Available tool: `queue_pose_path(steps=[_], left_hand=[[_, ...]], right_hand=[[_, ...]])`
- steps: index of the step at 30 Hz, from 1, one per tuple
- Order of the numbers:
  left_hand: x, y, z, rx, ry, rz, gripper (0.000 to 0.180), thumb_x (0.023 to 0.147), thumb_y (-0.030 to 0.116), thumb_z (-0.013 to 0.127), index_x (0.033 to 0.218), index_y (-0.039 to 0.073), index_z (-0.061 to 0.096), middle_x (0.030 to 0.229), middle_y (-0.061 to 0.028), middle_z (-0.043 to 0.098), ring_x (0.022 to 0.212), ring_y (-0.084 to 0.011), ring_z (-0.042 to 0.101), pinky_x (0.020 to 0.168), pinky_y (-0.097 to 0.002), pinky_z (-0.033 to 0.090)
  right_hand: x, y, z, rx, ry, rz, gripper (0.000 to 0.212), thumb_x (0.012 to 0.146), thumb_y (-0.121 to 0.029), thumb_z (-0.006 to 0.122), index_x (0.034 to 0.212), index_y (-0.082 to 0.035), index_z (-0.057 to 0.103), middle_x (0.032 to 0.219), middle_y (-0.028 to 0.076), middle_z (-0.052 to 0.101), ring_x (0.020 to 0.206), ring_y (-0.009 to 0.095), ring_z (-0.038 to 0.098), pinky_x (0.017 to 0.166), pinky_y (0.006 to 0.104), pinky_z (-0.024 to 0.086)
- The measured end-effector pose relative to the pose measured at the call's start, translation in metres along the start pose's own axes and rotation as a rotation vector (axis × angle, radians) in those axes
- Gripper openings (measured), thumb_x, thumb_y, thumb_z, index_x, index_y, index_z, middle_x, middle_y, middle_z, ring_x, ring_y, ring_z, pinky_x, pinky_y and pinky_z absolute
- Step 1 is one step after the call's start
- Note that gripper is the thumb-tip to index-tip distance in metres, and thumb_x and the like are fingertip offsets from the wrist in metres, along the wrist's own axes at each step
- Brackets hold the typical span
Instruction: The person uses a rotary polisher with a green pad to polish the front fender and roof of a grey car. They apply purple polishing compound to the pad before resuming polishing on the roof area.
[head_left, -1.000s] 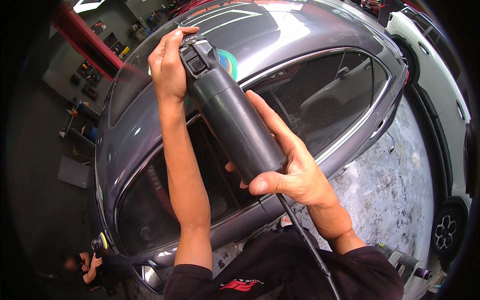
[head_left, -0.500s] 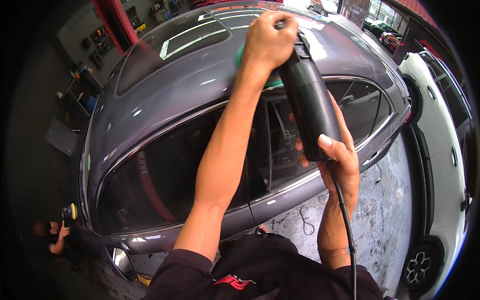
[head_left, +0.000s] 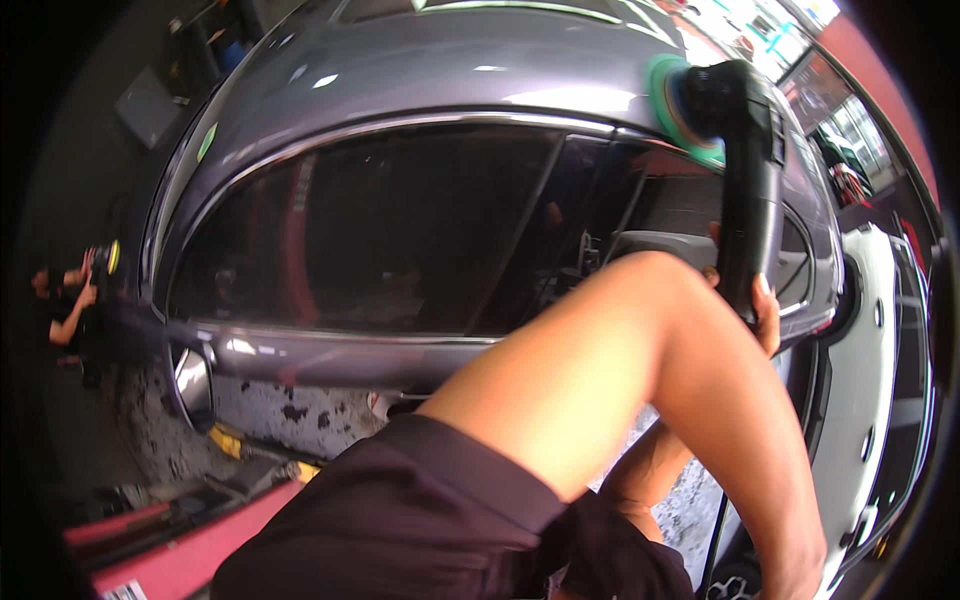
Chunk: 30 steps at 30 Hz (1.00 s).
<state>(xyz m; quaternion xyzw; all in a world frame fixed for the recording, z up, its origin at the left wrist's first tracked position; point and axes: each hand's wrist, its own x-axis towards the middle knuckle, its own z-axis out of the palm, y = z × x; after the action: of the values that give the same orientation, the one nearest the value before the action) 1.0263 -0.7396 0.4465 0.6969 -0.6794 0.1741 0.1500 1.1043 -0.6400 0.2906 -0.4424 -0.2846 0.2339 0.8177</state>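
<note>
A black polisher [head_left: 750, 180] with a green round pad [head_left: 672, 105] stands upright at the right. The pad, its rim smeared by motion, is at the roof edge of a dark grey car [head_left: 420, 70], just above the window trim. My right hand [head_left: 767, 318] is wrapped round the lower end of the polisher's body, partly hidden by my left arm. That arm [head_left: 600, 340] reaches across in front of me, bent at the elbow. Its forearm runs down to the lower right edge, where my left hand is out of view.
A white car [head_left: 855, 350] is parked close on the right. The grey car's side mirror [head_left: 192, 385] juts out at the left. Beyond it, another person [head_left: 75, 310] holds a yellow-padded polisher [head_left: 112, 258]. A red and yellow metal piece [head_left: 190, 535] lies low at the left.
My left hand has come off the polisher's head end and swung down out of view. The polisher now appears farther right, still in my right hand. The view has shifted.
</note>
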Motion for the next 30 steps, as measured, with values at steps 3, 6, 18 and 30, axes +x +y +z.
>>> queue_pose_path(steps=[3,6,18,30], left_hand=[[0.014,0.017,-0.005,-0.070,-0.015,0.050,0.041,0.096,0.044,0.069,0.103,0.007,0.084,0.098,-0.0119,0.081,0.092,-0.0293,0.076,0.085,-0.0529,0.055],[0.020,0.042,-0.007,-0.093,-0.037,0.092,0.040,0.095,0.044,0.070,0.102,0.008,0.084,0.098,-0.0111,0.081,0.092,-0.0288,0.076,0.085,-0.0520,0.054],[0.035,0.074,-0.003,-0.124,-0.063,0.246,0.036,0.094,0.043,0.073,0.099,0.009,0.083,0.096,-0.0077,0.081,0.093,-0.0271,0.076,0.086,-0.0483,0.052],[0.049,0.080,0.002,-0.121,-0.111,0.330,0.032,0.092,0.042,0.075,0.095,0.011,0.083,0.095,-0.0044,0.081,0.093,-0.0255,0.075,0.087,-0.0446,0.050]], right_hand=[[0.000,0.011,-0.004,0.027,-0.085,0.041,0.076,0.102,-0.029,0.062,0.167,-0.004,0.029,0.154,0.031,0.051,0.100,0.025,0.068,0.070,0.0319,0.060],[0.011,0.002,-0.038,0.049,-0.188,0.073,0.075,0.104,-0.029,0.060,0.167,-0.005,0.029,0.155,0.029,0.051,0.104,0.025,0.068,0.073,0.0319,0.059],[0.006,0.007,-0.015,-0.023,-0.096,-0.038,0.075,0.101,-0.026,0.064,0.160,0.012,0.038,0.149,0.038,0.057,0.098,0.030,0.069,0.070,0.0326,0.055],[-0.004,0.008,-0.032,-0.055,-0.107,0.036,0.080,0.100,-0.025,0.066,0.166,0.003,0.030,0.150,0.032,0.056,0.100,0.028,0.069,0.070,0.0346,0.058]])
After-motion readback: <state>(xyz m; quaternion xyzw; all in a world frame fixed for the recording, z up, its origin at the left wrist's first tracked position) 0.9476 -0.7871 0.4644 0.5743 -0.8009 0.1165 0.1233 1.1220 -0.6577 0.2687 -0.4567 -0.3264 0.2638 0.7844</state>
